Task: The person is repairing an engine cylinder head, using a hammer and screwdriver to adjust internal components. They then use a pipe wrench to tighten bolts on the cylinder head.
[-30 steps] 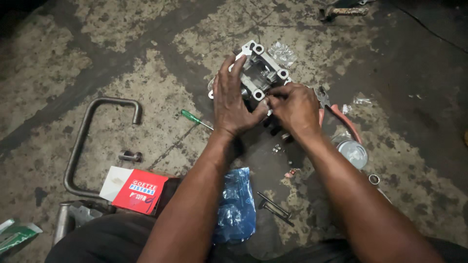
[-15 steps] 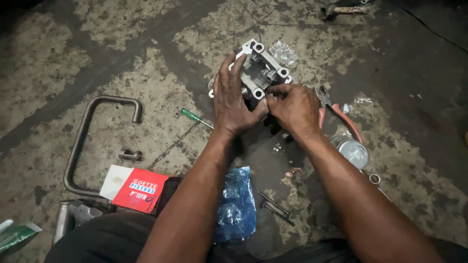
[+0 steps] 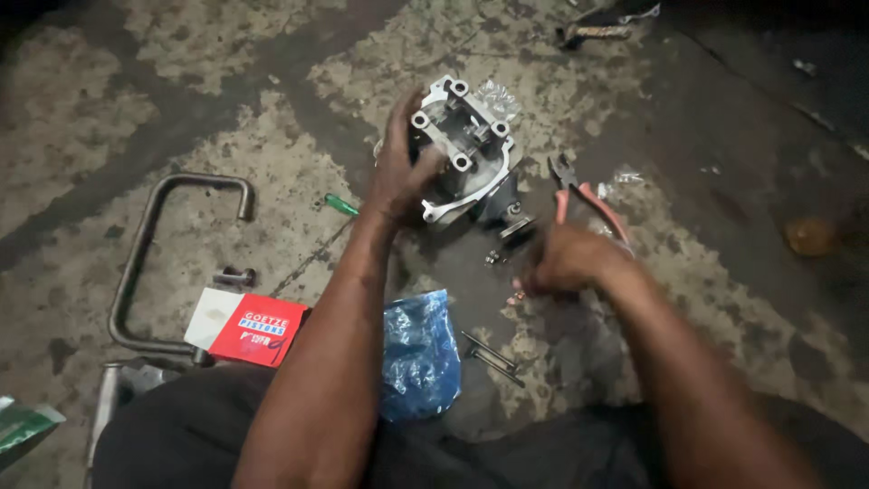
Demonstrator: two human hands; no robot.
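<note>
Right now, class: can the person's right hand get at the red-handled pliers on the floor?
Probably yes: the right hand is low, just beside the pliers, and nothing lies between them.

A flat red and white box (image 3: 243, 330) is seen lower left on the floor; a crumpled blue plastic bag (image 3: 416, 355) lies lower centre; a green packet (image 3: 23, 429) is cut off at the bottom left edge.

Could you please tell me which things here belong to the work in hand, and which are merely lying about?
In hand:
left hand gripping metal engine part
right hand low by small loose parts

Lying about:
pliers
bent pipe
red box
blue bag
green-handled screwdriver
</note>
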